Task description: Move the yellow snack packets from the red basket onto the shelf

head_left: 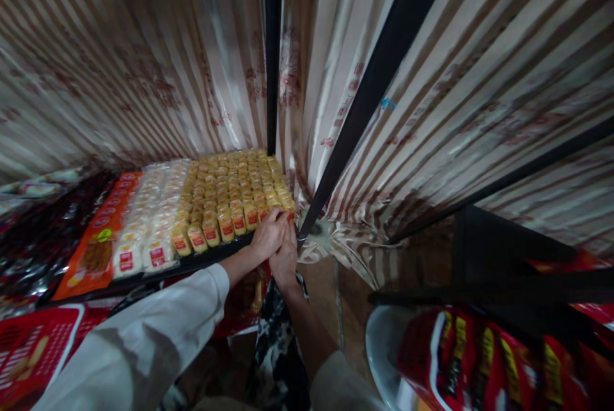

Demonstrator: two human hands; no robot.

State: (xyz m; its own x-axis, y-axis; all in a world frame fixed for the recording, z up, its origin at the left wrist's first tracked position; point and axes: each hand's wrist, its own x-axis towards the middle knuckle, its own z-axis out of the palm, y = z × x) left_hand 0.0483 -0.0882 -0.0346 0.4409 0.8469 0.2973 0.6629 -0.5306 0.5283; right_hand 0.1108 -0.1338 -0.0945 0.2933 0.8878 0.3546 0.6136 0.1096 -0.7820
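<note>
The yellow snack packs (225,222) bore red labels, their print too small to read. Each was a stubby, rounded piece in clear wrapping, standing in close rows on a dark-edged surface (201,261). The rows ran up to the person's hands: the left hand (268,235) and right hand (284,256) were pressed together at the block's front right corner, fingers at the last packs; whether they pinched one could not be told. Left of the yellow rows sat white packs (157,254), also red-labelled, then an orange packet (98,238) with a yellow-green mark, then dark, shiny packets (52,232). A slanting black post (352,117) ended near the hands, before a striped curtain (451,78) with blurred reddish print. Lower right, red packets (515,366) showed yellow-and-black strips, their lettering unclear.
</note>
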